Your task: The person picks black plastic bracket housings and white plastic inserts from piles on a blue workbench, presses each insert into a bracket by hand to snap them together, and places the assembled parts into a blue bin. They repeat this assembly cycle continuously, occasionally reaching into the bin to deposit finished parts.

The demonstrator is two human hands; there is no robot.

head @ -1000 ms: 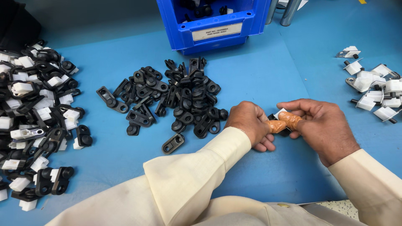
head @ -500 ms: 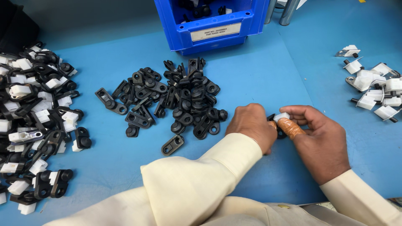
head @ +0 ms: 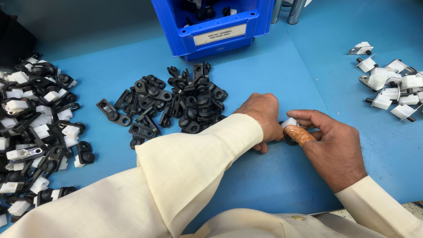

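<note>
My left hand is curled into a loose fist on the blue worktop, gripping a small black plastic part that is mostly hidden under my fingers. My right hand meets it from the side; the thumb, wrapped in orange tape, presses a small white plastic piece against that black part. Both hands are closed around this one assembly, which sits between them just above the worktop.

Just beyond my left hand lies a loose heap of plain black parts, none carrying a white piece, so I judge these are yet to be fitted. Far to my left is a larger pile of black-and-white joined parts, which look finished. To my right, well apart, sits a small cluster of white pieces with metal clips, apparently the supply. A blue plastic bin stands at the back, holding more black parts. Judging by the piles, a good share is done, with plenty left.
</note>
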